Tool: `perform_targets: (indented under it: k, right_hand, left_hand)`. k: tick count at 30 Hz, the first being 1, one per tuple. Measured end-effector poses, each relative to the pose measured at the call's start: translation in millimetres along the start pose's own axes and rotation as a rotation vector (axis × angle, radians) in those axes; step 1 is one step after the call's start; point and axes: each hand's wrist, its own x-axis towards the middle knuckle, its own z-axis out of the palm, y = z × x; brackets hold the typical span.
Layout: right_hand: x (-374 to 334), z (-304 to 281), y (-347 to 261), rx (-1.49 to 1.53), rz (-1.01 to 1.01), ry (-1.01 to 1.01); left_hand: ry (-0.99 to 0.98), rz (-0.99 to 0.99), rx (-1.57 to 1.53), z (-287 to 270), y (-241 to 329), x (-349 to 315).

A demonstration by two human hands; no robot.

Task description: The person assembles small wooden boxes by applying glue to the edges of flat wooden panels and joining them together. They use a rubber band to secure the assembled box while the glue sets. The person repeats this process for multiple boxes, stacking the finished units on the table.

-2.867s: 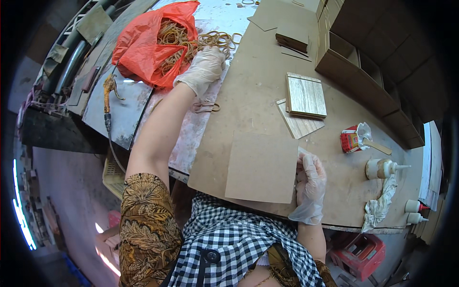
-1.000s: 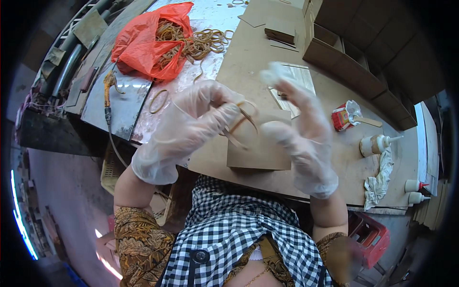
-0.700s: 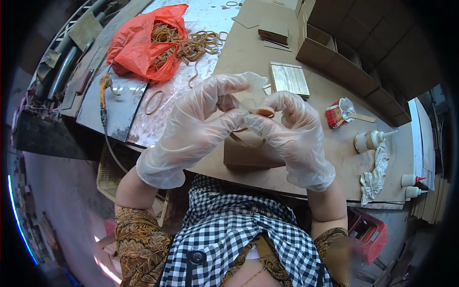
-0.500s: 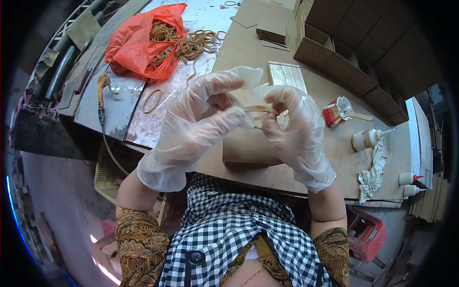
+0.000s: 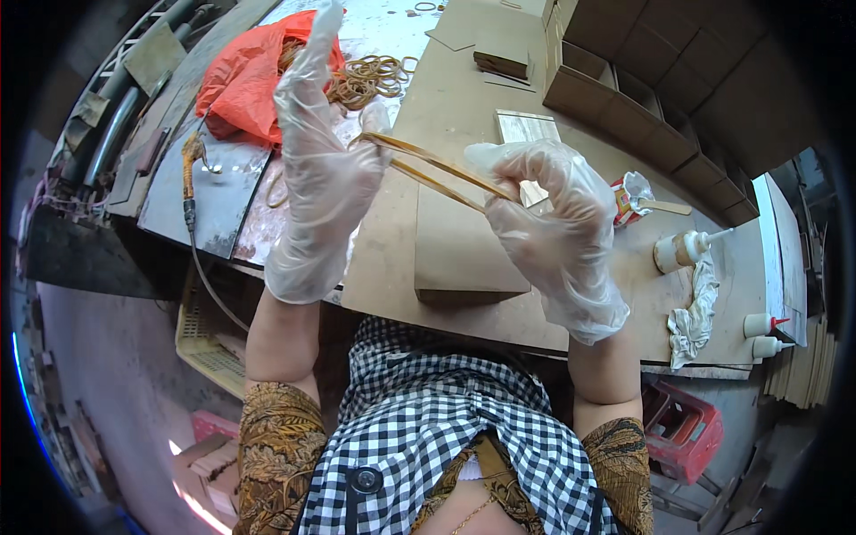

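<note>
A tan rubber band (image 5: 432, 159) is stretched between my two hands above the table, its two strands apart. My left hand (image 5: 325, 178), in a clear plastic glove, holds the band's left end near the thumb, with one finger pointing up and away. Gloved as well, my right hand (image 5: 557, 209) pinches the right end between thumb and curled fingers. Below them, at the table's near edge, a brown board box (image 5: 468, 241) rests. Behind the right hand lies a pale wood-grained panel (image 5: 520, 127), partly covered.
A red plastic bag (image 5: 241, 85) spills rubber bands (image 5: 370, 80) at the back left. A hot-air-gun-like tool (image 5: 189, 174) hangs at the left edge. Brown compartment boxes (image 5: 615, 98) stand back right; an open red packet (image 5: 629, 198), glue bottle (image 5: 682, 251) and cloth (image 5: 695, 312) lie at right.
My hands have drawn apart and the rubber band is now stretched long between them. The left hand moved left, and one of its fingers straightened upward.
</note>
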Motion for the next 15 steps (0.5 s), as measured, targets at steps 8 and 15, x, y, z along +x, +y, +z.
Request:
perform_targets:
  k: [8,15]
  right_hand:
    - [-4.3,-27.5,50.9,0.153,0.705,-0.077]
    - [-7.0,-11.9,66.8,0.395,0.881,-0.196]
  left_hand:
    - [-0.272,-0.372,-0.120,-29.7,-17.8,-33.8]
    - [-0.403,-0.822,-0.376,-23.8,-35.2,-47.4]
